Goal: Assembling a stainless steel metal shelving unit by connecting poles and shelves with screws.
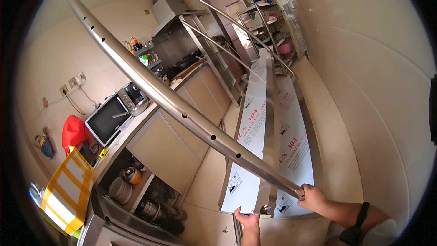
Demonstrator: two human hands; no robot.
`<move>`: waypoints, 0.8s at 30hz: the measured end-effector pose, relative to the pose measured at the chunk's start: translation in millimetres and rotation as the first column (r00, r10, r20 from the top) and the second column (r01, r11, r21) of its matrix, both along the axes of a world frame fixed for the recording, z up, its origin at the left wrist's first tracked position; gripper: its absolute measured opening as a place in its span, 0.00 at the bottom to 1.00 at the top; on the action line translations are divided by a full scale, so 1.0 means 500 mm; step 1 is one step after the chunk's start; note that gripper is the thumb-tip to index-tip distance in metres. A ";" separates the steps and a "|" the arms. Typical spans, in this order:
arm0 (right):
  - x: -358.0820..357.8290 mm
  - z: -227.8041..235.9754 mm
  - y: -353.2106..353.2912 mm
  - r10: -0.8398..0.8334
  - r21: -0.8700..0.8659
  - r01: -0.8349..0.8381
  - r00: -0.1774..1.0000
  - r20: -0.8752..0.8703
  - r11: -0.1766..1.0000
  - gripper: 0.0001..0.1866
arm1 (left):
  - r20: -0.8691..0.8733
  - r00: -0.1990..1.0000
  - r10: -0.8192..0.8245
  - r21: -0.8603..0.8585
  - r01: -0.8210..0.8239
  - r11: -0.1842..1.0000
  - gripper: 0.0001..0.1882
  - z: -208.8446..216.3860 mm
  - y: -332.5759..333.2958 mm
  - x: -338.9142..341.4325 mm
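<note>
My right hand (314, 198) is closed around the lower end of a long round steel tube (182, 109). The tube rises steeply to the upper left across the view and has several small dark holes along its side. At the near end of a long stainless steel shelf panel (246, 132), my left hand (248, 218) grips the edge, palm turned up, its fingers partly hidden. White protective film with red print covers the panel. Beside it lies a second film-covered steel panel (296, 150). Thinner steel tubes (241, 29) stand up at the panels' far end.
To the left runs a counter with cupboards (159, 143), a microwave (107, 120), a red bag (75, 132) and a yellow-taped box (68, 191). A tiled wall (364, 54) closes off the right. A loaded rack (268, 23) stands at the back.
</note>
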State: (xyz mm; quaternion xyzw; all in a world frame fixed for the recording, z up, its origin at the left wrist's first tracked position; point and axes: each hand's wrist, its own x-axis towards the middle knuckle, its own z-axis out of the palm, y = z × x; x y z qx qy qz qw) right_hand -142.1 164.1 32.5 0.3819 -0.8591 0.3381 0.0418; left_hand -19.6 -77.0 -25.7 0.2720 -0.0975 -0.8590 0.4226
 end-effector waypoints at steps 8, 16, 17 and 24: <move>0.003 0.055 0.000 -0.031 0.037 0.029 0.997 0.074 0.999 0.16 | -0.032 0.999 -0.041 0.004 0.041 0.999 0.28 -0.064 -0.058 0.005; -0.012 0.060 0.003 0.009 0.042 -0.012 0.998 0.060 0.999 0.17 | -0.058 0.998 -0.024 0.032 0.026 0.999 0.29 -0.033 -0.074 0.002; -0.014 0.061 0.003 0.020 0.052 -0.023 0.998 0.051 0.998 0.17 | -0.050 0.998 -0.024 0.037 0.025 0.999 0.29 -0.031 -0.077 0.002; -0.012 0.077 -0.003 0.043 0.044 -0.045 0.998 0.034 0.998 0.16 | -0.106 0.994 -0.038 0.029 0.042 0.999 0.28 -0.050 -0.098 0.004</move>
